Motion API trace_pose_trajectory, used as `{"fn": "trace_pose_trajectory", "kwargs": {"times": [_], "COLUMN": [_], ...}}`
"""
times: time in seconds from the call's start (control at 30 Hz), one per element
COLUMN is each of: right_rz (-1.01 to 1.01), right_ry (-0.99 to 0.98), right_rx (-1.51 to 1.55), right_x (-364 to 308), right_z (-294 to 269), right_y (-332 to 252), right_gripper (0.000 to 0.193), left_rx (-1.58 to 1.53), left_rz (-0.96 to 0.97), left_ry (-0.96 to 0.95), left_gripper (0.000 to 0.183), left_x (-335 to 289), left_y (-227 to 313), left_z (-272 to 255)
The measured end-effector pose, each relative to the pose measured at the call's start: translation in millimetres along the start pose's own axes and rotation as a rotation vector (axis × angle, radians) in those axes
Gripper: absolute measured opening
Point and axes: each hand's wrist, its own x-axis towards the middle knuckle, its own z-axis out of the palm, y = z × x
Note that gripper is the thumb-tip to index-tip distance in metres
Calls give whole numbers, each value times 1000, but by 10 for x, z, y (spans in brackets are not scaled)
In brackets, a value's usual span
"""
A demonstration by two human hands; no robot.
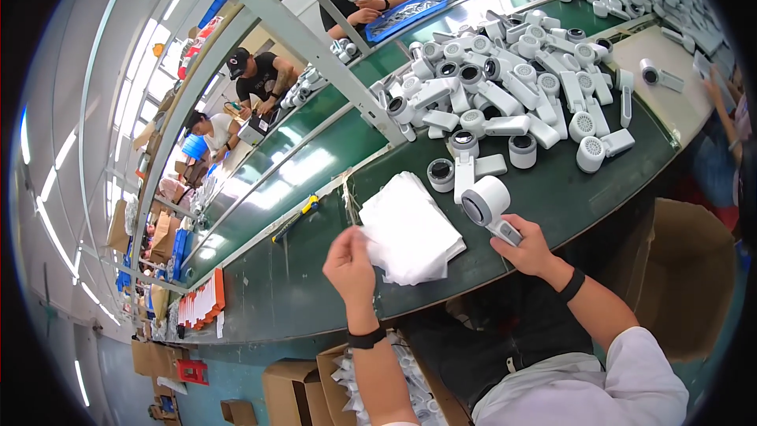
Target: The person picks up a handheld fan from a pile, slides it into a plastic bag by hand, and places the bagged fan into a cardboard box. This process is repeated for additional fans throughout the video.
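Note:
My right hand (527,246) grips a white handheld device (489,203) by its handle, the round dark-ringed head tilted up and to the left above the green table (276,284). My left hand (348,262) pinches the near left corner of a stack of white plastic bags (408,230) lying on the table between both hands. Just beyond the held device lies a big heap of the same white devices (512,95), some with their heads apart from the handles.
A yellow-handled utility knife (295,218) lies left of the bags. Open cardboard boxes (339,379) with bagged parts stand below the table edge, another box (686,268) at my right. Several people work along the far side, one beside a blue tray (406,16).

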Motion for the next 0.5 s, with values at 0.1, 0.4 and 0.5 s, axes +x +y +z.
{"fn": "trace_pose_trajectory", "kwargs": {"times": [0.1,0.4,0.5], "right_rz": [7,57,178], "right_ry": [-5,-293,-384], "right_rx": [21,184,301], "right_x": [4,331,495], "right_z": [32,396,617], "right_y": [-65,-519,-607], "right_gripper": [31,34,38], "left_rx": [21,-81,-286], "left_rz": [-19,-75,-99], "left_ry": [-27,-143,144], "left_gripper": [12,18,16], "left_x": [76,122,115], "left_y": [93,201,261], "left_z": [-17,-86,-105]}}
